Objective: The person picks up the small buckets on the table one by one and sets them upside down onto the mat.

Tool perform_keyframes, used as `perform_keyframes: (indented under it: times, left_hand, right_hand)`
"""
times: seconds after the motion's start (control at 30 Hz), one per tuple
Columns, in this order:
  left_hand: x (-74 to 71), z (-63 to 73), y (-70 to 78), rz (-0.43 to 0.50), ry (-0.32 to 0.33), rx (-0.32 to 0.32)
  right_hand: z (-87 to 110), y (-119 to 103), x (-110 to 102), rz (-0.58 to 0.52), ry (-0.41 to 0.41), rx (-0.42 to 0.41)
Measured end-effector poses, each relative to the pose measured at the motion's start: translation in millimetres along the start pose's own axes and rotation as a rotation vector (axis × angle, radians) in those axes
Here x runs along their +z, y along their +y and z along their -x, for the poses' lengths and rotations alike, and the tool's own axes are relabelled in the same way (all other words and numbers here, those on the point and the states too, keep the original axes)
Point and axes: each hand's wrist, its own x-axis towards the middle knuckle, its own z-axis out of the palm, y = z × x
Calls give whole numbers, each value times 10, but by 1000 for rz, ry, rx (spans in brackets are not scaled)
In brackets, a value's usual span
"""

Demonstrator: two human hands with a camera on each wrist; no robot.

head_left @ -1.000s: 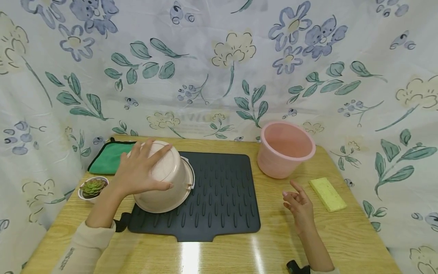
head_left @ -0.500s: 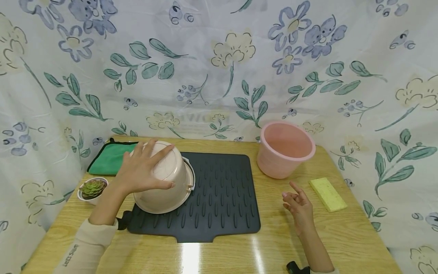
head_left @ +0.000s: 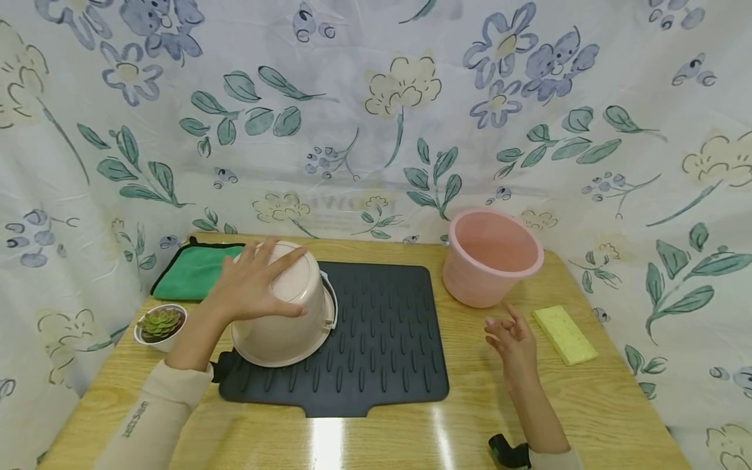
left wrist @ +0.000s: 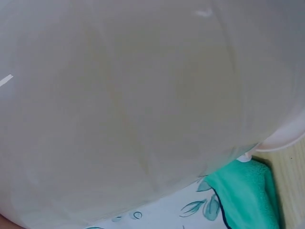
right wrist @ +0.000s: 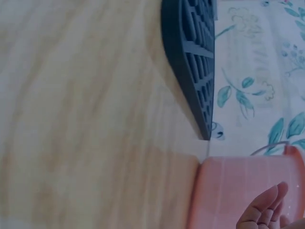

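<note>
A beige bucket (head_left: pixel 296 329) stands bottom-up on the dark ridged mat (head_left: pixel 388 339), and its side fills most of the left wrist view. My left hand (head_left: pixel 249 284) grips it from above, fingers spread over the base and thumb along the near side. A pale handle (head_left: pixel 335 303) curves out at the bucket's right. To the right of the mat, my right hand (head_left: pixel 516 346) hovers with loosely bent fingers and holds nothing. It is nearest to a pink bucket (head_left: pixel 478 287), which stands upright behind it, and a yellow sponge (head_left: pixel 565 334) on its right.
A green cloth (head_left: pixel 196 271) with black edging lies at the back left, partly behind my left hand. In front of it stands a small potted succulent (head_left: pixel 160 324). The wooden table (head_left: pixel 252 437) meets a floral curtain (head_left: pixel 352 130) at the back.
My left hand and the beige bucket's base have shifted slightly right, while its rim has moved less. The bucket's handle stands out farther from the rim. The right hand has barely moved.
</note>
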Motion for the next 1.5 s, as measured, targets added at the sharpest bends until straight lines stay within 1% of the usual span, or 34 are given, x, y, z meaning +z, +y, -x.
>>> perform_keyframes:
  times: [0.1,0.4,0.57,0.73,0.87,1.03,1.37,1.5]
  left_hand:
    - [-2,-10,2,11,-17,-9]
    - [5,-9,-5,27,-26,-18]
    - [16,-6,-9,23,-25,-23]
    - [18,-12,-12,19,-16,-21]
    - [19,-17,-16,24,-17,-22]
    - [19,-20,-21,25,-14,-21]
    - [14,-31,-18,14,-8,-14]
    - [27,-41,-12,7,-7,-12]
  right_hand:
    - [-39,-44,35,-15,7,-12]
    - [-103,-154,88,-78,24,-17]
    - [-137,-192,96,-102,58,-20]
    - [-177,-225,102,-117,110,-33]
    - [-219,-262,106,-168,142,-51]
    - [-267,-319,119,-240,147,-64]
    - [-320,-406,148,-358,188,-49]
    - [-346,-424,138,-379,202,-48]
